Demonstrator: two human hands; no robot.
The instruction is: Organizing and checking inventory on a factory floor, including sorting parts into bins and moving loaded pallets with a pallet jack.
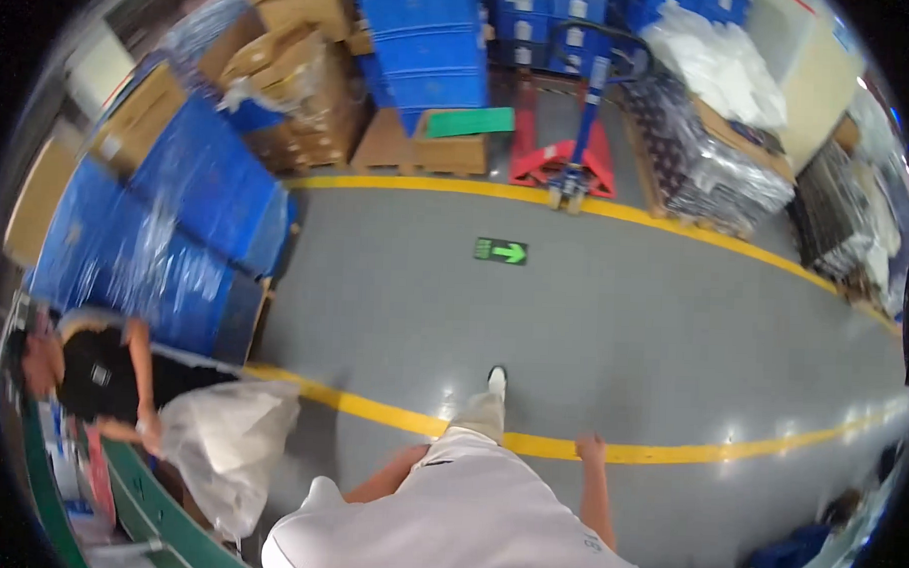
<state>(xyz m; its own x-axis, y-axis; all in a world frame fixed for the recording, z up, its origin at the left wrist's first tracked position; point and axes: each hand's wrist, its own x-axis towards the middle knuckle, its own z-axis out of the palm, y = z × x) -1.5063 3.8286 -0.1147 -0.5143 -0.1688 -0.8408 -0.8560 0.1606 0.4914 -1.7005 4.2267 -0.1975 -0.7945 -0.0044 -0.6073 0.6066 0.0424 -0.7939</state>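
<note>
My right hand (591, 446) hangs at my side above the yellow floor line (669, 455), touching nothing. Its fingers look curled into a loose fist, with nothing showing in them. My left hand (414, 457) is close against my light trousers (482, 417); its fingers are mostly hidden there. One white shoe (497, 378) is forward on the grey floor (374, 281), past the yellow line.
At the left a co-worker (101, 372) holds a large clear plastic bag (234, 447) beside wrapped blue crates (176, 224). Far ahead stand a red pallet jack (559, 167), stacked blue bins (428, 43), cartons (301, 98) and a wrapped pallet load (719, 173). A green arrow sign (502, 251) marks the floor.
</note>
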